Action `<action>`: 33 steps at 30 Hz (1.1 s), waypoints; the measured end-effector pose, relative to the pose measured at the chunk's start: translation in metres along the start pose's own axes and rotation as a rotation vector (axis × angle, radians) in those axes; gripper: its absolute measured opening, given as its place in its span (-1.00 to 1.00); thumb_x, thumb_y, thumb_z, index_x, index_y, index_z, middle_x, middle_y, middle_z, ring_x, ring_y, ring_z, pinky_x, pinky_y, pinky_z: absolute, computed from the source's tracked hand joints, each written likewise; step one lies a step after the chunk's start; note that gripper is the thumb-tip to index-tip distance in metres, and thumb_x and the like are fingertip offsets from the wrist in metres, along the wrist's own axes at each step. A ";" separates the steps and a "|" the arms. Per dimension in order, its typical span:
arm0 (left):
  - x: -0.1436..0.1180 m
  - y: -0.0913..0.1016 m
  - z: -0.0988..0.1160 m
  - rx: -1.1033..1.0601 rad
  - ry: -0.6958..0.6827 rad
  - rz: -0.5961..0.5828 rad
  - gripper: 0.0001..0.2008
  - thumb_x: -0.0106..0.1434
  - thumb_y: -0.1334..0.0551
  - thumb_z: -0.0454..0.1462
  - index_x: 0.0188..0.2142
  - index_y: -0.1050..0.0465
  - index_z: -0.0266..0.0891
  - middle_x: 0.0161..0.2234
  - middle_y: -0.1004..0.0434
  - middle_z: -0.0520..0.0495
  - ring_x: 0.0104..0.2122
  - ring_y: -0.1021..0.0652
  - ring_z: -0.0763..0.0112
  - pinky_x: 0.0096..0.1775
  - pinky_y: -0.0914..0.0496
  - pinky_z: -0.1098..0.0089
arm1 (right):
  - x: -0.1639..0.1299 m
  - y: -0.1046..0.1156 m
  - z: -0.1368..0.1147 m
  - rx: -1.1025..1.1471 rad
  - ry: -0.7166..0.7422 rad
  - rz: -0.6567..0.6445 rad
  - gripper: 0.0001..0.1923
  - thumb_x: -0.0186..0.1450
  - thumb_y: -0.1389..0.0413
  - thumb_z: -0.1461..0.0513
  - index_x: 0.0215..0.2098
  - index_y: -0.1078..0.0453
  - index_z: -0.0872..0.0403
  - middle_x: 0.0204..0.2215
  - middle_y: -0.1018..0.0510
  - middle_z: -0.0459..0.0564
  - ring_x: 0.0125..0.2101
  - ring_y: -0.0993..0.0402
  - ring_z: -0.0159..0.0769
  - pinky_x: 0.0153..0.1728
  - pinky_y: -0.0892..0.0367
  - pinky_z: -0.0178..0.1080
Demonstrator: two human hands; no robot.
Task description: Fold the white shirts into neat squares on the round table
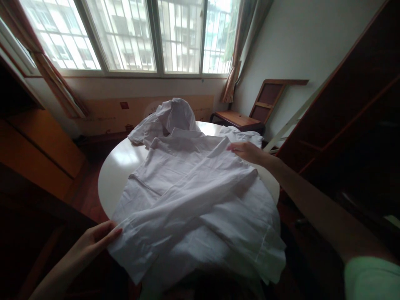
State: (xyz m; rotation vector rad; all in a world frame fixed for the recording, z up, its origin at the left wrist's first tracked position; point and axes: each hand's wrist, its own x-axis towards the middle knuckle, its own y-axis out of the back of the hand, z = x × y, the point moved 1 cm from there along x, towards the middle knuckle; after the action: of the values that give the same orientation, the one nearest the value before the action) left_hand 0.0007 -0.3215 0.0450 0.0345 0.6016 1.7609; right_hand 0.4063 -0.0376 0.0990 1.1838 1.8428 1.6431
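Bright window (125, 37) backlight, dim room, edges bent by wide lens.

White shirts (193, 187) (crumpled) on round table (117, 164)

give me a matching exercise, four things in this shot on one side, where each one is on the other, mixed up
Things:
1. left hand
2. right hand
3. crumpled white cloth
4. wooden chair

Places:
A. far edge of the round table
B. near corner of the spread white shirt
C. against the wall, right of the window
D. shirt's far right edge

Pairs: 1-B, 2-D, 3-A, 4-C
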 end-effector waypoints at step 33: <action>0.027 0.014 -0.054 -0.262 0.155 0.123 -0.41 -0.42 -0.45 0.04 -0.40 -0.44 -0.24 -0.51 -0.49 0.11 -0.47 -0.46 0.45 -0.46 -0.37 0.58 | -0.092 -0.023 0.055 0.034 -0.005 0.197 -0.77 0.18 -0.09 0.15 -0.23 -0.43 0.09 -0.27 -0.57 0.04 -0.26 -0.51 -0.17 -0.23 -0.41 -0.18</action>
State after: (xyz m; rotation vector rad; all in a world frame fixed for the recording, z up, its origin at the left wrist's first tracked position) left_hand -0.0374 -0.3187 -0.0036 -0.2530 0.4828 1.9621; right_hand 0.4919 -0.0763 0.0433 1.4229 1.8067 1.7154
